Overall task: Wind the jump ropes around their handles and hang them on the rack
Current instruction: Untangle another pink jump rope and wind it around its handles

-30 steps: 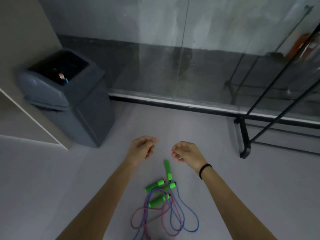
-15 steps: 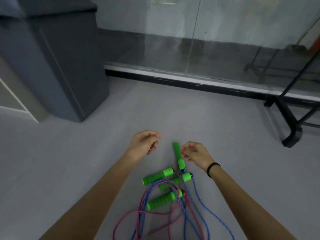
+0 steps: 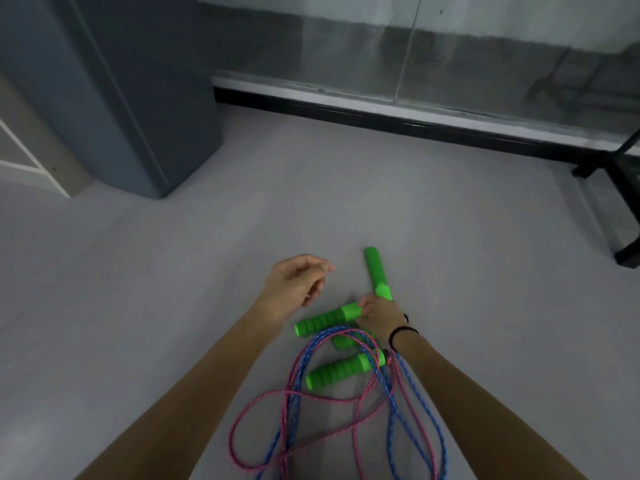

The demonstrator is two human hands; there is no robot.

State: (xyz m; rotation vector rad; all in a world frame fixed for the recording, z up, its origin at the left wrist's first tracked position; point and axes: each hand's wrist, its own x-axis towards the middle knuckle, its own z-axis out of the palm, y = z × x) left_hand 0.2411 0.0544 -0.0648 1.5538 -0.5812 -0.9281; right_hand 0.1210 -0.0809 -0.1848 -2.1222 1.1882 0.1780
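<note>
Two jump ropes, one pink [image 3: 263, 407] and one blue [image 3: 412, 410], lie tangled on the grey floor with several green handles. One handle [image 3: 375, 271] points away from me, another [image 3: 323, 322] lies crosswise, and a third [image 3: 343, 370] lies nearer me. My right hand [image 3: 381, 315], with a black band on its wrist, is down where the handles meet, its fingers curled onto the capped end of the crosswise handle. My left hand [image 3: 294, 289] hovers just left of the handles, fingers loosely curled, holding nothing. The black rack's foot [image 3: 626, 259] shows at the far right.
A tall grey bin [image 3: 138, 98] stands at the back left beside a white-edged wall corner [image 3: 31, 168]. A glass wall on a black base rail [image 3: 381, 116] runs across the back. Bare grey floor lies between the bin and the ropes.
The view has dropped closer to the floor. My right hand has moved down from beside the far handle onto the handles' capped ends. My left hand stays hovering, empty.
</note>
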